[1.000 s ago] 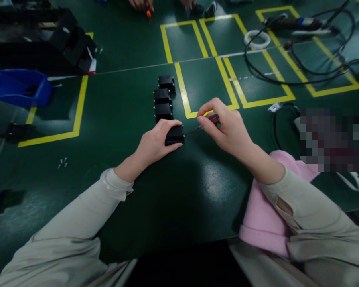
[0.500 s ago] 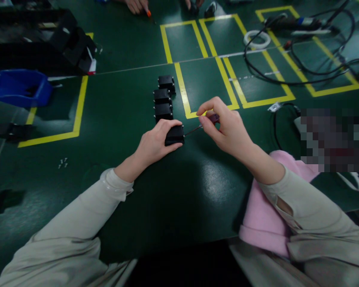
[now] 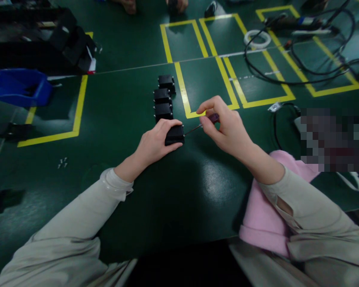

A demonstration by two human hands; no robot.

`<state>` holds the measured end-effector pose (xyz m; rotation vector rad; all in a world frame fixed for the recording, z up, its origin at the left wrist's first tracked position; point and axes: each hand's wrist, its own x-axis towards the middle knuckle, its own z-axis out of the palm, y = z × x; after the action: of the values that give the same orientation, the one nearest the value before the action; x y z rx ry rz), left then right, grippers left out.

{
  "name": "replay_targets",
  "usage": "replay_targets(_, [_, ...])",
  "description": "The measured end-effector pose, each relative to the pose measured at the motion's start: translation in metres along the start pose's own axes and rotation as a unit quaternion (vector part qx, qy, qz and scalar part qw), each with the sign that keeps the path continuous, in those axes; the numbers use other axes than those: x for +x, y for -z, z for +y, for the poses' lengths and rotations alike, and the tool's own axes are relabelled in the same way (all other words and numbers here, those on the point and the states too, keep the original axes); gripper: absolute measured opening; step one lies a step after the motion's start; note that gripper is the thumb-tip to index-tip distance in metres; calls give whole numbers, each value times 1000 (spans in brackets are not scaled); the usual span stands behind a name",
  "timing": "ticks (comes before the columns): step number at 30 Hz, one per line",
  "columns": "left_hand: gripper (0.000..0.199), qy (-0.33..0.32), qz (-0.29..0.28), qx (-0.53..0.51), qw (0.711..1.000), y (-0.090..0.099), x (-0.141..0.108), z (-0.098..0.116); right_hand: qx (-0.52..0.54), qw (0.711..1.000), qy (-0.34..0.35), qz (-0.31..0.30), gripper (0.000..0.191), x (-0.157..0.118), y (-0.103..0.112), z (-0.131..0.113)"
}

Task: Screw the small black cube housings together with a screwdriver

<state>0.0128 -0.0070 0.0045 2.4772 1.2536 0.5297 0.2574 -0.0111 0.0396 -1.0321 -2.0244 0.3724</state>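
My left hand (image 3: 155,141) is closed around a small black box (image 3: 175,134) on the green table, thumb and fingers on opposite sides of it. In my right hand (image 3: 224,125) is a screwdriver (image 3: 214,118) with a dark reddish handle. Its thin shaft slants down to the left, and the tip meets the box's right side at a small screw. Just beyond my left hand, more black boxes of the same kind stand in a row, among them a near one (image 3: 163,110) and the farthest one (image 3: 166,82). Small bright screws show at their sides.
Several loose screws (image 3: 62,162) lie at the left. Farther left are a blue bin (image 3: 20,87) and black parts (image 3: 68,40). A pink cloth (image 3: 265,211) lies under my right forearm. Black cable (image 3: 248,59) and a white ring (image 3: 257,39) are back right. Another person's hand (image 3: 176,5) shows at the far edge.
My hands, the box and the screwdriver stay almost in place. At the far edge, another person's hands have shifted, and the orange-tipped tool there has gone out of view.
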Motion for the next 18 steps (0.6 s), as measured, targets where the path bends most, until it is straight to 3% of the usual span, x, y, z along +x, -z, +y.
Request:
replay_targets(6, [56,-4,0,-17,1000,1,0,-1,-3,1000,6,5,21,0,0,2])
replay_targets(18, [43,-5,-7,-84,996,8,5,-4,2,1000,-7,2,14,0,0,0])
